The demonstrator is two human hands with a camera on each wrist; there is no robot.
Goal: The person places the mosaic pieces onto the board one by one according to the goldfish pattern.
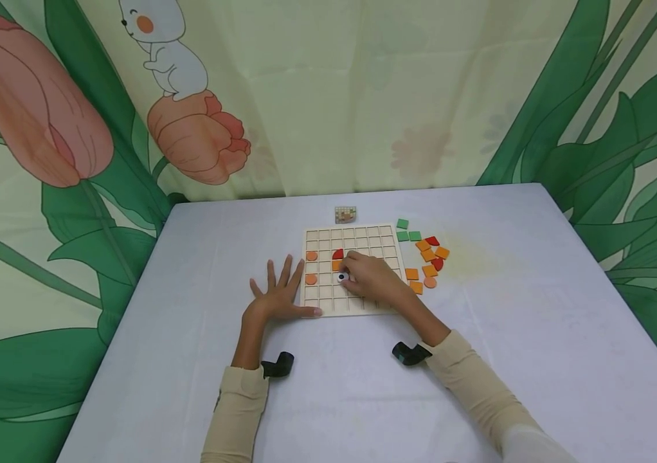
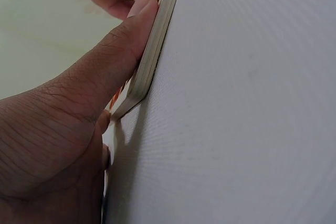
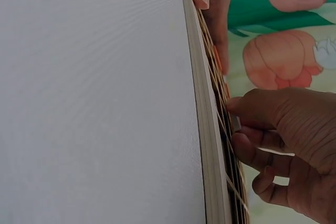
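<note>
The right hand (image 1: 371,278) pinches a small white piece (image 1: 342,277) with a black dot between thumb and fingertips, over the gridded board (image 1: 327,303); whether it touches the board is unclear. An orange square (image 1: 337,265) lies just beyond it, partly covered by fingers. The left hand (image 1: 278,301) is spread, its thumb on the board's near edge. The left wrist view crops the right hand; only the head view shows 2 orange discs (image 1: 311,279).
</note>
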